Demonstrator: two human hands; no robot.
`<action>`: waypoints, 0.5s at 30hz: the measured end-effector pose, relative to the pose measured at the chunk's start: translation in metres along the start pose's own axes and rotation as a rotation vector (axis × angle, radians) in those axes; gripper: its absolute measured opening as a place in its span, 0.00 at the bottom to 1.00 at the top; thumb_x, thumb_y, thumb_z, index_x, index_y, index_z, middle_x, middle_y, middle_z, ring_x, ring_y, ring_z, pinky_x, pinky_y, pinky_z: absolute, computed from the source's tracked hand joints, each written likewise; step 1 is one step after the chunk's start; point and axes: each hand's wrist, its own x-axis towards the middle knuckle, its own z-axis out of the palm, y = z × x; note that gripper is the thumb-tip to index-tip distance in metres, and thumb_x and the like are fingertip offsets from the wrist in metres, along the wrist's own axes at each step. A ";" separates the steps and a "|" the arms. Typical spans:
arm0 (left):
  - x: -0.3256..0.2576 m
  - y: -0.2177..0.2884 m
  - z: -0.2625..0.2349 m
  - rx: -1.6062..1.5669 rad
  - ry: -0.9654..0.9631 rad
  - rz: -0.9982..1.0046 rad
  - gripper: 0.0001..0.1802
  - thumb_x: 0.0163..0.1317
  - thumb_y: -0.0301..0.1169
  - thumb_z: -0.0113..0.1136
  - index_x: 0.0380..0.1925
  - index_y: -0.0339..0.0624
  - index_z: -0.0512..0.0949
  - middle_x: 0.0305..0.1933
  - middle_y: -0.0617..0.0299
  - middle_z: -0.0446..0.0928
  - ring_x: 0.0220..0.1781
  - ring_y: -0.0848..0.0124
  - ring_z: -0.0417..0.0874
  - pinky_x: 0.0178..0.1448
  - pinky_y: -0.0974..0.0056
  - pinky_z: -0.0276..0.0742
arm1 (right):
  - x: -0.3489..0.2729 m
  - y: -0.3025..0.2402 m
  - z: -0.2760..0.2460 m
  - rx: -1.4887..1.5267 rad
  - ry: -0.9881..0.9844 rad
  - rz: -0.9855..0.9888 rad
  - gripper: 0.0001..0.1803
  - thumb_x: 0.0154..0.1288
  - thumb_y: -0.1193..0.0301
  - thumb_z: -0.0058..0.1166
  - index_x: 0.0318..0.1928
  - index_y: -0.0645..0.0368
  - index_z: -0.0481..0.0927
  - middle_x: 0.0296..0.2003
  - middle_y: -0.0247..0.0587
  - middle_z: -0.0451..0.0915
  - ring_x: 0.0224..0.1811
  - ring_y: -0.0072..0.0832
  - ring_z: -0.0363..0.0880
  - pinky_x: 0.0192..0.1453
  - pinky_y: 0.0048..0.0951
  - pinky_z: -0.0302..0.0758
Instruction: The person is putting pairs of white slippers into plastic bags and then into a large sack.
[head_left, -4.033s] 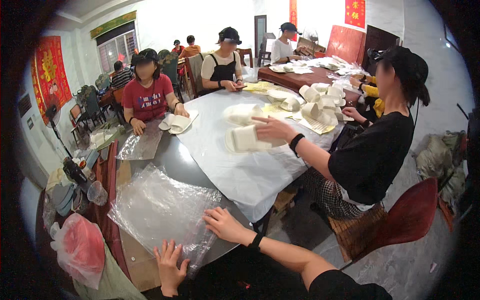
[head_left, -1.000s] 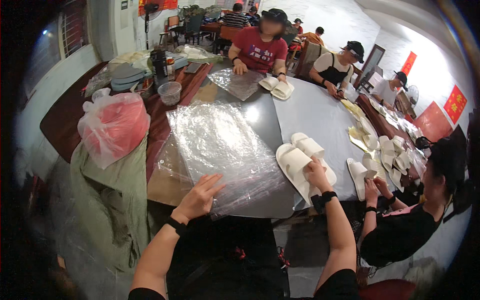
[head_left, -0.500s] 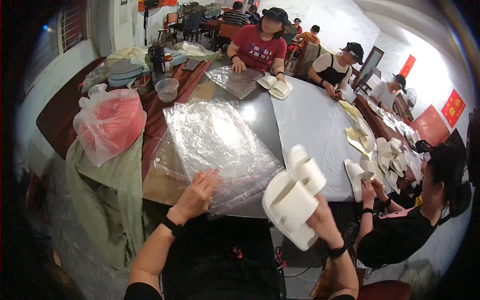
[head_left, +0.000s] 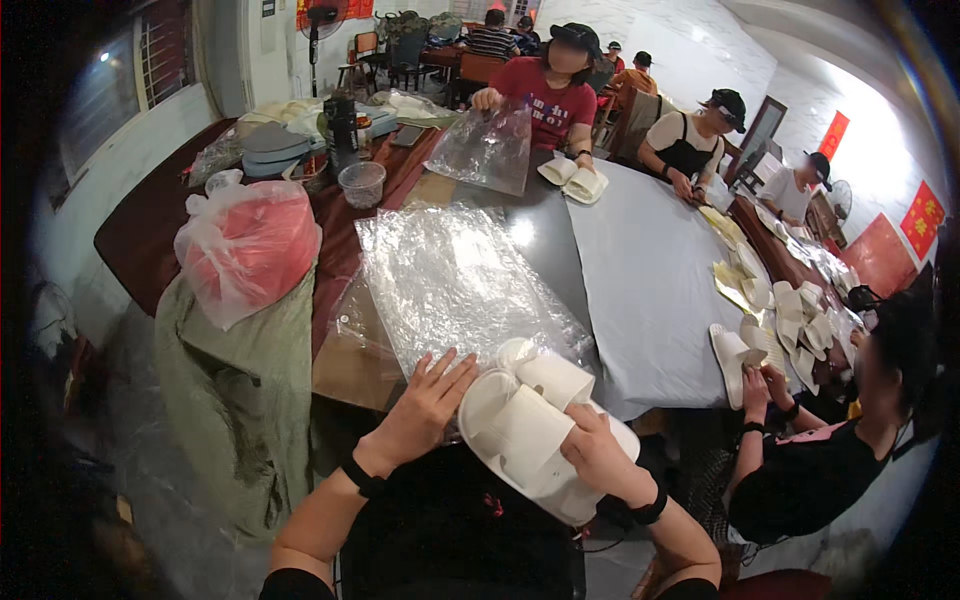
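Note:
A pair of cream slide slippers [head_left: 537, 430] is gripped by my right hand [head_left: 603, 455] at the near table edge, the fingers curled over a strap. The slippers overlap, one partly behind the other, toes pointing toward the left and away from me. Just left of them, my left hand [head_left: 425, 405] lies with its fingers stretched out on the near edge of a stack of clear plastic bags [head_left: 450, 290]. Its fingertips come close to the nearer slipper; I cannot tell whether they touch. The slippers cover the stack's near right corner.
At left sit a tied bag with red contents [head_left: 250, 245], a clear tub [head_left: 362, 185] and a dark bottle [head_left: 341, 130]. Across the table a person in red lifts a clear bag [head_left: 490, 150] beside another slipper pair [head_left: 573, 178]. More slippers [head_left: 790, 315] lie at right near a co-worker's hands.
My right hand has brought the slippers left, over the bags' near edge beside my left hand. The person opposite has raised a clear bag off the table. The view has shifted slightly.

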 end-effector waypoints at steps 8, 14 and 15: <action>-0.006 -0.003 0.000 0.087 0.068 -0.086 0.38 0.59 0.17 0.57 0.73 0.30 0.64 0.80 0.45 0.62 0.81 0.43 0.61 0.82 0.35 0.51 | 0.014 -0.004 0.008 -0.102 0.029 0.003 0.06 0.55 0.80 0.60 0.34 0.63 0.78 0.50 0.48 0.72 0.56 0.46 0.71 0.54 0.44 0.67; 0.014 0.023 0.005 0.030 0.087 0.001 0.37 0.61 0.18 0.57 0.73 0.30 0.64 0.80 0.44 0.61 0.82 0.42 0.59 0.80 0.31 0.47 | 0.025 -0.009 0.016 -0.121 0.095 -0.003 0.14 0.60 0.80 0.58 0.48 0.64 0.78 0.49 0.50 0.72 0.55 0.49 0.68 0.57 0.48 0.67; 0.015 0.023 0.007 0.089 0.087 0.031 0.37 0.61 0.19 0.57 0.73 0.31 0.64 0.80 0.44 0.61 0.82 0.42 0.57 0.80 0.30 0.48 | 0.029 -0.011 0.017 -0.097 0.120 0.004 0.13 0.61 0.79 0.58 0.47 0.65 0.78 0.50 0.51 0.71 0.55 0.51 0.68 0.58 0.49 0.68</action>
